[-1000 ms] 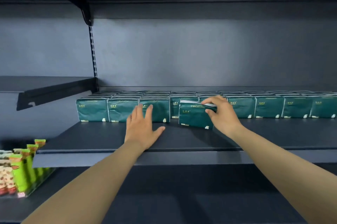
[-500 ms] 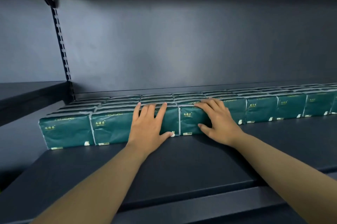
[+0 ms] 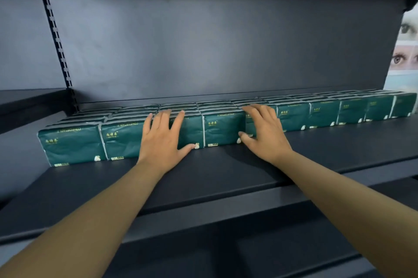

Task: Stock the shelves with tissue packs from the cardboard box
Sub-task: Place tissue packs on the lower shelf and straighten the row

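Dark shelf (image 3: 226, 173), rows of green tissue packs (image 3: 224, 130) upright

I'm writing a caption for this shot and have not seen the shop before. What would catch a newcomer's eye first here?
First, the long row of dark green tissue packs standing along the back of the dark shelf, several deep. Next, two bare hands laid flat against the row's front: the left hand left of centre, the right hand just right of it, fingers straight. At the far right edge, a poster shows eyes above a mask.
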Demonstrator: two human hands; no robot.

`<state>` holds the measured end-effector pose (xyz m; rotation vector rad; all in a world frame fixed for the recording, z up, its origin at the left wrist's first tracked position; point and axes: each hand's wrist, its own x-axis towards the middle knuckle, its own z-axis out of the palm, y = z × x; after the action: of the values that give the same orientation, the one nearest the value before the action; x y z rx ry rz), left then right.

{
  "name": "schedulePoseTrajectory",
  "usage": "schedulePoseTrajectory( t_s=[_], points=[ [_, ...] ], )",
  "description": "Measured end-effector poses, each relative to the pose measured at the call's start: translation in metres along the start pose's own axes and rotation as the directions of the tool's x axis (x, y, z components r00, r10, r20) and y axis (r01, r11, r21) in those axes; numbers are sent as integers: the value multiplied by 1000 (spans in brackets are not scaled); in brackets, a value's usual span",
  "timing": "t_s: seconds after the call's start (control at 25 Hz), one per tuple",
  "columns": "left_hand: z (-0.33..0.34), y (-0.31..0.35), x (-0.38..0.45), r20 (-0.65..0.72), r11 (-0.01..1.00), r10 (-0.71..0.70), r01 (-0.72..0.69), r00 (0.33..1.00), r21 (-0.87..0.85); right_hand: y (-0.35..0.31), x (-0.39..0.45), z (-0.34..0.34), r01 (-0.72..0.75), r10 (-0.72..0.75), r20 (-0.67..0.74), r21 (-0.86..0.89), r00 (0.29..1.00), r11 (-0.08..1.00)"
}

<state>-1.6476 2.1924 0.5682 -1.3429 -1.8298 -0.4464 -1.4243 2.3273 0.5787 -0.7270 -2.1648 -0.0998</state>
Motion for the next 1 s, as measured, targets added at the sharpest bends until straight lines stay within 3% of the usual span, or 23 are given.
schedulePoseTrajectory(
  t_s=[0.16, 0.32, 0.6, 0.68, 0.84, 1.0],
  points=[
    [-44, 17, -31, 31, 999, -43, 44, 999, -28, 6, -54, -50, 34, -29, -63, 75, 998, 997],
    [-87, 49, -81, 67, 987, -153, 156, 986, -42, 15, -120, -87, 51, -47, -25, 189, 999, 981],
    [-86, 139, -235, 159, 982, -158, 172, 975, -82, 34, -268, -81, -22, -31, 210, 245, 977, 969],
    [-69, 164, -288, 277, 980, -131, 166, 952, -109, 46, -312, -64, -69, -10, 315, 238, 949, 969],
    [-26, 214, -399, 584, 971, -99, 206, 806, -121, 79, -396, -23, -163, 34, 513, 207, 858, 965],
    [13, 266, -480, 841, 949, -99, 305, 531, -81, 115, -467, 22, -201, 69, 704, 106, 706, 974]
  ],
)
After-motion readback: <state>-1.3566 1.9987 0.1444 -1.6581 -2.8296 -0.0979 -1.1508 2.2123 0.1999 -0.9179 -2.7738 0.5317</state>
